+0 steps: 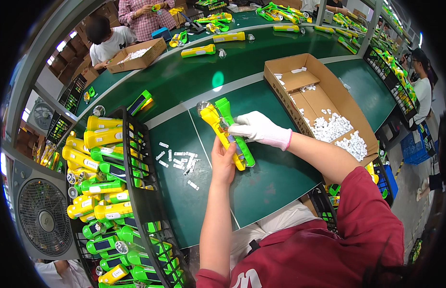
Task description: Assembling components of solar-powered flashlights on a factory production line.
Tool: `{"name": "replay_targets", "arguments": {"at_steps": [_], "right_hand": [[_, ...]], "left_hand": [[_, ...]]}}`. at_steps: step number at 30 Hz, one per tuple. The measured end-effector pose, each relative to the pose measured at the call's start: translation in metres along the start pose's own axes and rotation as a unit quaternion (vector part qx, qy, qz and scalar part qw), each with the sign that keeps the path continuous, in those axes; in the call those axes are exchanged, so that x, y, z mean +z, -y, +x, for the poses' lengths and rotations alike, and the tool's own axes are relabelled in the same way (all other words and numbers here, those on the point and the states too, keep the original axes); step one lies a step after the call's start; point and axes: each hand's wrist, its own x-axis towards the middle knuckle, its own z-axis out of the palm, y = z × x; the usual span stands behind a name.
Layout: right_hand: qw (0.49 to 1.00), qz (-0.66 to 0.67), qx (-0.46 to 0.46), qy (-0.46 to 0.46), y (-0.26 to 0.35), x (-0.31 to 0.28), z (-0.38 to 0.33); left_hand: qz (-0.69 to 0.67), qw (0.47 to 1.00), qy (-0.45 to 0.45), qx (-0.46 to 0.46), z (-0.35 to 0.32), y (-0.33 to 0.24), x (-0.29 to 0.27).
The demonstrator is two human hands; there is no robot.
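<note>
two flashlights right at the fingers: one yellow flashlight (219, 132), one green flashlight (235, 130). roughly a dozen small white plastic pieces (179, 161) just left of them.

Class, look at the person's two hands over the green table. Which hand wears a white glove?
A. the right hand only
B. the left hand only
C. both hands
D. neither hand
A: the right hand is covered by a white glove with a pink cuff, while the left hand is bare as it holds the yellow flashlight beside the green flashlight.

Green bench (275, 177): small white parts (179, 161) loose, open cardboard box (323, 96), black wire basket (146, 201).
</note>
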Motion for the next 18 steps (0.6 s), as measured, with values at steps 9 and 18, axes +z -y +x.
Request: {"name": "replay_targets", "arguments": {"at_steps": [9,18], "right_hand": [[1.0,-0.012,-0.016,-0.023,-0.006,0.002,0.004],[0.999,0.032,-0.023,-0.037,-0.003,0.005,0.002]], "left_hand": [[0.008,1.0,-0.022,0.012,0.001,-0.002,0.002],[0.013,1.0,0.024,0.006,0.001,0.001,-0.012]]}}
